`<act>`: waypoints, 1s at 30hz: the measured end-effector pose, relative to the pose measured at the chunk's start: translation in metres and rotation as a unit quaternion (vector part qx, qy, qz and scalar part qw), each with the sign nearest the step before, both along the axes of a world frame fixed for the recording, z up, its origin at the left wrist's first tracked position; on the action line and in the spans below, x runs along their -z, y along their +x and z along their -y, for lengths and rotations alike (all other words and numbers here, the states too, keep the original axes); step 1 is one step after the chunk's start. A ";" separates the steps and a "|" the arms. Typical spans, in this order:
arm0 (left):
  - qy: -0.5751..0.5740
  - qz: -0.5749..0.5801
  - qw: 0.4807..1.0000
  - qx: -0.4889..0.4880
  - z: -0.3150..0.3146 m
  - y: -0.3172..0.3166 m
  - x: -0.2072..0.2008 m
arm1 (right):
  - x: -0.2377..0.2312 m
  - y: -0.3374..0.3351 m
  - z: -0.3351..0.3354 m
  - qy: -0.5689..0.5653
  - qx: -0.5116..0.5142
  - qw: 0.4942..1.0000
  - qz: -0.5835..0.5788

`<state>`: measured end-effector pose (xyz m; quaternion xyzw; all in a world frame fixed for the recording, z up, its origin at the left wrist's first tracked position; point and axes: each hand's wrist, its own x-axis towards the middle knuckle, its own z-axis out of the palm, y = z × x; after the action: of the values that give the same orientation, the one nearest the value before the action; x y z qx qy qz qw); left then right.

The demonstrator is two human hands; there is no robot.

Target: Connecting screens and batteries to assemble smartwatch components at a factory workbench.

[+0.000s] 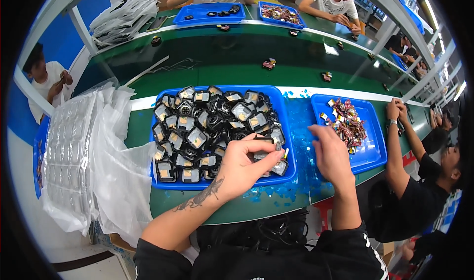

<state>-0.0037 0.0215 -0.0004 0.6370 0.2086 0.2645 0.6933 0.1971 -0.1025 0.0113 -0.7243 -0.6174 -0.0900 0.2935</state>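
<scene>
My left hand (245, 162) is over the right part of a large blue tray (292, 174), thumb and fingers pinched on a small black watch-like case (265, 139). The fingers cover much of that case. Piled in the tray are many similar black cases (196, 138) with pale, tan-patched faces. My right hand (332, 150) is raised between this tray and a smaller blue tray (376, 154); its fingers are partly spread, with nothing visible in them. In the smaller tray lies a heap of small reddish parts (347, 124) with white and yellow bits.
Blue scraps (302, 127) litter the green table between the trays. Plastic-wrapped clear trays (69, 156) stand at left. Beyond runs a green conveyor belt (222, 58) carrying scattered small parts. People work across it; a co-worker's arms (399, 147) are close at right.
</scene>
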 end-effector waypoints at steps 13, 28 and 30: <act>-0.123 0.080 0.988 0.047 0.012 -0.009 -0.001 | 0.002 -0.037 0.004 0.071 -0.219 0.761 -0.607; -0.065 0.142 0.984 0.087 0.014 0.001 0.004 | -0.021 -0.064 -0.009 0.077 -0.054 0.969 -0.229; -0.063 0.134 0.985 0.091 0.015 -0.002 0.004 | -0.023 -0.064 -0.008 0.054 -0.051 0.970 -0.232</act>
<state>-0.0054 0.0068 -0.0047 0.5669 0.0709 0.2696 0.7751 0.1329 -0.0948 0.0343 -0.6760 -0.5628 0.0626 0.4716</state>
